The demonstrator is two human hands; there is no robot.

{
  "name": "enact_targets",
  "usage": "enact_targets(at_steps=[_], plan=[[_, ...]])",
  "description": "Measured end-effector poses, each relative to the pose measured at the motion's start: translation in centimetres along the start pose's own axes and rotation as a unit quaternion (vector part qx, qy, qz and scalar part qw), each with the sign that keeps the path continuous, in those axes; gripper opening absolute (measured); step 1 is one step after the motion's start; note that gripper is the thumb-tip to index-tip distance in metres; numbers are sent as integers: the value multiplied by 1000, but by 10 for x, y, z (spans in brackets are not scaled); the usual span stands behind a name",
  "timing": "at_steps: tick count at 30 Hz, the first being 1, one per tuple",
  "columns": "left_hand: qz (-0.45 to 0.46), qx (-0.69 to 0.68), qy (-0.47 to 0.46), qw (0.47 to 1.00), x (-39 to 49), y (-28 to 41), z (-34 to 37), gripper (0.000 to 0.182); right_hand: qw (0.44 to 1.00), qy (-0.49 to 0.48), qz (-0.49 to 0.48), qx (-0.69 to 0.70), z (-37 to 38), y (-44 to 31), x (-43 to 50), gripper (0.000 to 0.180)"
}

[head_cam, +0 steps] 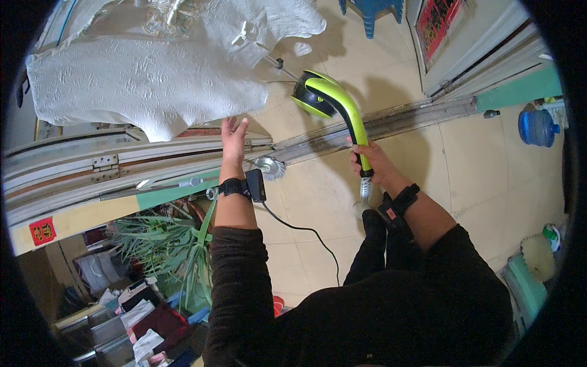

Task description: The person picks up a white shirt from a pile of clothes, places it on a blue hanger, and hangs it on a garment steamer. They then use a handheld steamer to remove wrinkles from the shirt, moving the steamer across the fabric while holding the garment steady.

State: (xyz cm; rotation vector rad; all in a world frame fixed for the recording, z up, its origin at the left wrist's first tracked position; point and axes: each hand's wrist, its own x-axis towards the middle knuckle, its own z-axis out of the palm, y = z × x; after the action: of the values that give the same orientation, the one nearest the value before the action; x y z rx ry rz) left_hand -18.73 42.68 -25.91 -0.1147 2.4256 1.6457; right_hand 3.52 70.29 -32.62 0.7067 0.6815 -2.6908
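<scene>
My right hand point(376, 160) grips the curved handle of a lime-green and black hand-held appliance point(341, 103). Its rounded head points away from me, and a clear ribbed hose point(365, 188) comes out of the handle's lower end. A white textured cloth point(151, 87) hangs at the upper left. Just under its lower hem is my left hand point(233, 142), thumb and fingers apart, with some fingertips at the hem and partly hidden. A thin metal rod point(289, 71) runs from the cloth's side toward the appliance head.
A metal door track point(321, 142) crosses the tiled floor. A round brush point(270, 168) lies near my left wrist, which carries a device with a black cable point(312, 228). Around stand a potted plant point(169, 238), a blue water bottle point(536, 128) and a blue stool point(371, 13).
</scene>
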Motion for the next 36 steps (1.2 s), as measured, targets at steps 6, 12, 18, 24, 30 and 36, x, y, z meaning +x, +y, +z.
enact_targets(at_steps=[6, 12, 18, 24, 30, 36], plan=[[-7, -89, 24, 996, 26, 0, -2, 66, 999, -30, 9, -26, -8, 2, 1, 31], [-19, -138, 49, 989, 52, -11, 4, 18, 998, -53, 23, -18, -12, 6, 5, 31], [75, -172, 106, 976, 9, -36, 6, 9, 996, -57, 61, -37, 1, 7, -2, 31], [110, -168, 108, 974, -78, -38, -15, 9, 969, -199, 145, -10, 63, 32, -2, 30], [54, -144, 123, 980, -150, -42, -46, 10, 955, -221, 199, 7, 114, 58, 25, 21], [65, -194, 148, 968, -186, -54, -81, 9, 969, -188, 151, 55, 127, 46, 67, 26]])
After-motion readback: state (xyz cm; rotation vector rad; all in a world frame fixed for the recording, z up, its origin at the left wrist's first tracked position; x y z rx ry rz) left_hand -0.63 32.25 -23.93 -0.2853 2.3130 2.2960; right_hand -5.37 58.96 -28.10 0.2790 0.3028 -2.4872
